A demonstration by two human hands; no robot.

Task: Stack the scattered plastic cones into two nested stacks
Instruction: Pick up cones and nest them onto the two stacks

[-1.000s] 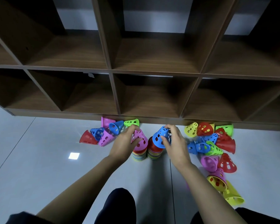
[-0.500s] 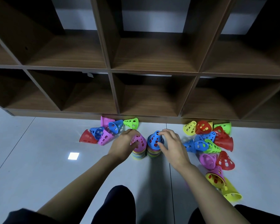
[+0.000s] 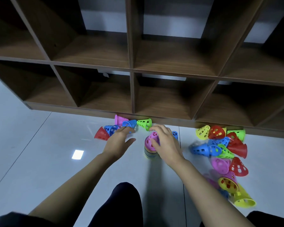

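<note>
1. Kneeling on a pale tiled floor (image 3: 39, 161), dark-clad knee (image 3: 121, 203) in the foreground, both bare forearms reaching forward toward the cones.
2. Lying loose at near right: a yellow-green cone (image 3: 243, 200) on its side, a yellow cone with red showing inside (image 3: 227, 185), a red perforated cone (image 3: 238, 167) and a magenta cone (image 3: 220, 164), all still unstacked.
3. Standing at centre: a nested stack topped by a pink cone (image 3: 152, 141), coloured rims banding its base. Hiding behind the right hand: most of a second stack, with only a blue cone (image 3: 175, 134) peeking out at its far side.
4. Covering that second stack, the right hand (image 3: 166, 143), fingers spread and curled downward; whether gripping or merely resting, impossible to tell.
5. Reaching left of the stacks, the left hand (image 3: 120, 141), fingers spread apart and holding nothing, fingertips touching or just short of the left cluster.
6. Waiting in that left cluster: a red cone (image 3: 101, 134), a blue cone on its side (image 3: 111, 129), another blue cone (image 3: 129, 124), a pink cone (image 3: 120, 119) and a green cone (image 3: 144, 123), tipped over against the shelf foot.
7. Heaping at far right: a yellow cone (image 3: 202, 131), red, green and blue cones jumbled together, touching one another.
8. Backing it all, an empty wooden cubby shelf (image 3: 131, 89).
9. Judging by the count: two stacks begun and well built, but roughly as many cones still lying scattered, so about halfway.
</note>
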